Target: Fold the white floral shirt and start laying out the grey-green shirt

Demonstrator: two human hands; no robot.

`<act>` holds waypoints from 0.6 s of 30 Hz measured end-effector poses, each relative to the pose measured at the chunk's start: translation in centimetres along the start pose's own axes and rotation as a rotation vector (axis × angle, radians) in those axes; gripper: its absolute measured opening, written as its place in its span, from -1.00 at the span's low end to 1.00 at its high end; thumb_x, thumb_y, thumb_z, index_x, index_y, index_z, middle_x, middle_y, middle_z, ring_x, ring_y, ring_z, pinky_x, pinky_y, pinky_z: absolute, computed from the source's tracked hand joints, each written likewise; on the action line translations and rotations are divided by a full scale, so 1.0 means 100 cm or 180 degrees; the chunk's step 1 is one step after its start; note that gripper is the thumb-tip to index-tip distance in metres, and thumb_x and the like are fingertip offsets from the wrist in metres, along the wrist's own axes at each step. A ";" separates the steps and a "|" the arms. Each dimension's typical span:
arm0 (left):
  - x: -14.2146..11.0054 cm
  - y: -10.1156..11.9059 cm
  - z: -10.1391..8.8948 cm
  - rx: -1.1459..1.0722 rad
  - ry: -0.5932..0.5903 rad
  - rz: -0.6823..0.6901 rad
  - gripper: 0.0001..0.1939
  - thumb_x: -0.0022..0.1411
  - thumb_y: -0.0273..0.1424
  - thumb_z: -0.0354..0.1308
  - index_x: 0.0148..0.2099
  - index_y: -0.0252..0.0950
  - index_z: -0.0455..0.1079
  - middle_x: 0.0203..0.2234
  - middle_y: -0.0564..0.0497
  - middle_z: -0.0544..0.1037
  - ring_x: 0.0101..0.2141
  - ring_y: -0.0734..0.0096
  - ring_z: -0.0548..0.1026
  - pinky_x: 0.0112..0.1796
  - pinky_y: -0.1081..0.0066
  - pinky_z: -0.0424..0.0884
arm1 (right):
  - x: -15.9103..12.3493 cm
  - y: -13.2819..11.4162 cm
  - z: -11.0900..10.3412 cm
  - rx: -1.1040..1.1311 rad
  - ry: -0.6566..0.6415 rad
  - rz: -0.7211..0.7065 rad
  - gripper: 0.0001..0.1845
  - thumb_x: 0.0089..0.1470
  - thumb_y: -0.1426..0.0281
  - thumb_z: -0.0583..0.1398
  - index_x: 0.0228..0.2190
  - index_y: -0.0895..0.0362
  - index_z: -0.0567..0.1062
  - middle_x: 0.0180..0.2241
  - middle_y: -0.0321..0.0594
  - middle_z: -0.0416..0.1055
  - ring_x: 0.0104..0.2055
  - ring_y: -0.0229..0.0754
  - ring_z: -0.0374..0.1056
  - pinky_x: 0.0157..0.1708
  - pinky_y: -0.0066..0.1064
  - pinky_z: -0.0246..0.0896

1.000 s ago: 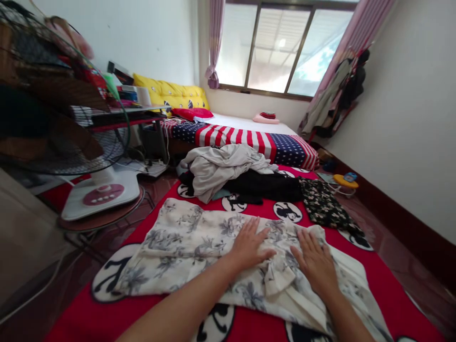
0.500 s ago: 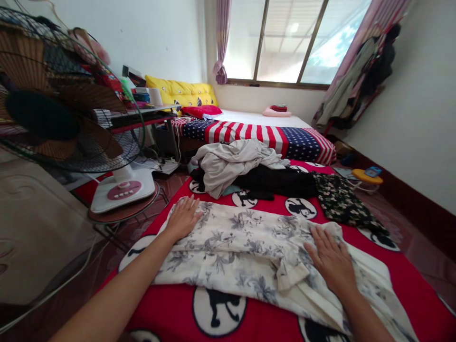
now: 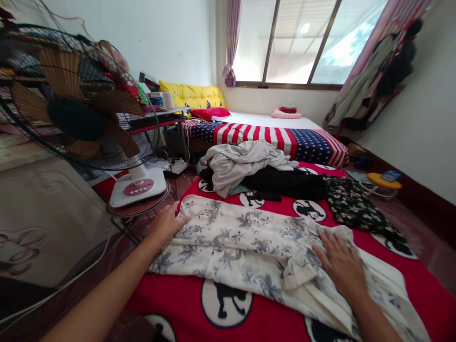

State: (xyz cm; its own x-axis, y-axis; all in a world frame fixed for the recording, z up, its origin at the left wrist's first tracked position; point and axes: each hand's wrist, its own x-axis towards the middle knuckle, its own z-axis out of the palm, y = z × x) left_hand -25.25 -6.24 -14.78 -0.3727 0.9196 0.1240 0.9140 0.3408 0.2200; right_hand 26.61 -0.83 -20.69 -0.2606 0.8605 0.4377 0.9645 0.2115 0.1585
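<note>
A cream garment with a grey flower print [image 3: 245, 237] lies spread across a red blanket with black-and-white cartoon circles [image 3: 178, 304]. My left hand [image 3: 166, 224] rests at the garment's far left edge, fingers curled over the hem. My right hand [image 3: 341, 263] lies flat and open on the garment's right part, beside a folded collar or cuff. Both forearms reach in from the bottom of the view.
Behind the garment lies a heap of clothes: a grey one [image 3: 242, 164], a black one [image 3: 285, 183], a dark floral one [image 3: 352, 202]. A standing fan [image 3: 81, 118] is at the left on a small stool. A mattress with a stars-and-stripes cover [image 3: 278, 137] lies beyond.
My left hand has slid from the garment's middle out to its left edge, smoothing the cloth. My right hand has stayed flat on the right part. The view has turned slightly left.
</note>
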 end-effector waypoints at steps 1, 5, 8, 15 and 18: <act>-0.001 -0.001 -0.003 -0.0086 -0.0129 -0.0126 -0.29 0.07 -0.02 0.14 0.16 -0.37 0.29 -0.15 -0.22 0.53 -0.11 0.00 0.49 -0.13 0.24 0.37 | 0.000 0.000 0.000 -0.0004 -0.0013 0.0000 -0.37 0.22 0.19 -0.17 0.14 0.25 0.33 0.23 0.00 0.19 0.27 0.11 0.07 0.09 0.08 0.06; 0.004 -0.001 -0.008 -0.0485 -0.0522 -0.0264 -0.37 -0.12 -0.04 0.27 -0.05 -0.34 0.45 -0.18 -0.21 0.58 -0.13 -0.03 0.50 -0.21 0.30 0.35 | -0.001 0.002 0.001 0.0043 -0.0076 0.0057 -0.37 0.20 0.19 -0.17 0.14 0.25 0.33 0.23 0.01 0.19 0.27 0.11 0.06 0.11 0.09 0.05; 0.007 -0.001 -0.008 -0.0736 -0.0734 -0.0104 -0.57 -0.23 -0.08 0.32 -0.37 -0.30 0.49 -0.42 -0.10 0.60 -0.29 0.04 0.54 -0.33 0.36 0.34 | 0.006 -0.001 -0.006 0.0119 -0.0224 0.0257 -0.40 0.18 0.20 -0.15 0.09 0.21 0.38 0.19 0.03 0.24 0.26 0.15 0.09 0.11 0.17 0.03; -0.001 0.012 -0.015 -0.1445 -0.0946 0.0253 -0.69 -0.14 -0.19 0.26 -0.38 -0.32 0.47 -0.41 -0.02 0.61 -0.33 0.13 0.54 -0.38 0.39 0.36 | 0.026 -0.117 -0.086 0.1965 -0.0004 0.0039 -0.54 0.13 0.21 0.08 0.03 0.08 0.42 0.17 0.00 0.28 0.22 0.14 0.15 0.20 0.17 -0.05; -0.007 0.025 -0.021 -0.1780 -0.0983 0.0349 -0.63 -0.08 -0.19 0.23 -0.27 -0.37 0.47 -0.35 -0.04 0.61 -0.28 0.13 0.54 -0.30 0.36 0.40 | 0.021 -0.203 -0.119 0.3412 -0.0663 -0.0554 -0.20 -0.03 0.25 0.28 0.22 0.02 0.16 0.24 -0.09 0.17 0.26 0.06 0.12 0.21 0.01 0.07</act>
State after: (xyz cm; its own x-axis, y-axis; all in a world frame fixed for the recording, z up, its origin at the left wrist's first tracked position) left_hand -23.02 -6.40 -12.24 -0.1427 0.9855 -0.0913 0.6918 0.1653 0.7029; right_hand 5.98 -8.80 -12.50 -0.4810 0.8200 0.3103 0.4797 0.5424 -0.6897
